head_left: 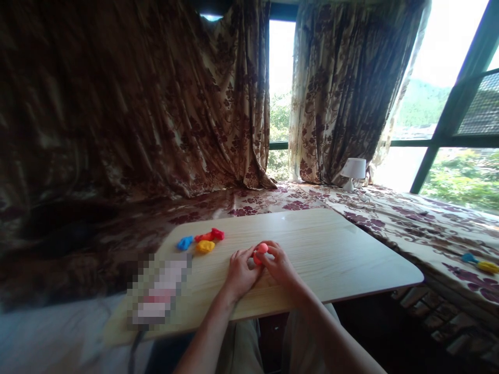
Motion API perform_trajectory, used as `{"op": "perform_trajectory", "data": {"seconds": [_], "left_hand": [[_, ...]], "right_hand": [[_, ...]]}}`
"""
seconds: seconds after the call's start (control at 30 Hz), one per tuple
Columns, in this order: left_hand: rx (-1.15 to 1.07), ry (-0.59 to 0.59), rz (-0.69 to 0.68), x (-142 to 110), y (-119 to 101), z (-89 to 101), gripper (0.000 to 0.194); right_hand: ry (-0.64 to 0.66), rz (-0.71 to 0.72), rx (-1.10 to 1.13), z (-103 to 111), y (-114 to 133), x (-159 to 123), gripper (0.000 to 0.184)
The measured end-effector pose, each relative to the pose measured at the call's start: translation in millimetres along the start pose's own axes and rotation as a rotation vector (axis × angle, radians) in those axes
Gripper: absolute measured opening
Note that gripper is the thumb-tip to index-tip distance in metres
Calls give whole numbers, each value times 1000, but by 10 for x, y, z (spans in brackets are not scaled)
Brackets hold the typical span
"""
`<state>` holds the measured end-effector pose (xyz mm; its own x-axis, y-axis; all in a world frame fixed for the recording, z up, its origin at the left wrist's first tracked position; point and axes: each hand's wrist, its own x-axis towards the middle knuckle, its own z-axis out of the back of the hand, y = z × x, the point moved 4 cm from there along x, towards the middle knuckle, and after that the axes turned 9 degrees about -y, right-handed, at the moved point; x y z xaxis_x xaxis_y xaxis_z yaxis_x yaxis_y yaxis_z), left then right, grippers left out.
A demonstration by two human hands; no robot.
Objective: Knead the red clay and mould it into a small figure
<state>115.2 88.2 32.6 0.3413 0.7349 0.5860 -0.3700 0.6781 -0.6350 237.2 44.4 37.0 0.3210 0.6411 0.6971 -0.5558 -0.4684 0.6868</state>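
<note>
A small coral-pink figure (260,252) that looks like modelling clay, with a round ball at its top, is between my two hands above the table's near half. My left hand (242,271) closes around its left and lower side. From the right, my right hand (278,262) grips it with bent fingers. Its lower part is partly hidden behind the fingers. To the left lie a blue lump (185,242), a yellow lump (205,246) and a red-orange lump (210,235), all of similar clay-like look.
The pale wooden table (343,254) has rounded corners. A blurred-out object (159,293) with a dark cable lies at its left edge. Beyond stand a small white lamp (354,170) and floral curtains (335,93). A yellow piece (487,267) and a blue piece (470,258) lie on the floral cloth at right.
</note>
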Motion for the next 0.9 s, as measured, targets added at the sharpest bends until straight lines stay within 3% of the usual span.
{"op": "perform_trajectory", "data": {"seconds": [0.13,0.33,0.57,0.77,0.9], "left_hand": [[-34,5,11,2,0,0,42],[-94,-71,81,20,28,47,37],[-135,-40,-21,14,-31,31,27],[-137,-84,94,23,42,42,25],[-155,-83,107,14,52,19,25]], "right_hand": [[-4,22,-1,4,-5,4,15],[-75,-87,6,-8,-96,-5,21],[-68,-79,49,20,-72,-4,14],[-104,-194,21,32,-132,6,23],[-84,-183,18,16,-85,6,19]]}}
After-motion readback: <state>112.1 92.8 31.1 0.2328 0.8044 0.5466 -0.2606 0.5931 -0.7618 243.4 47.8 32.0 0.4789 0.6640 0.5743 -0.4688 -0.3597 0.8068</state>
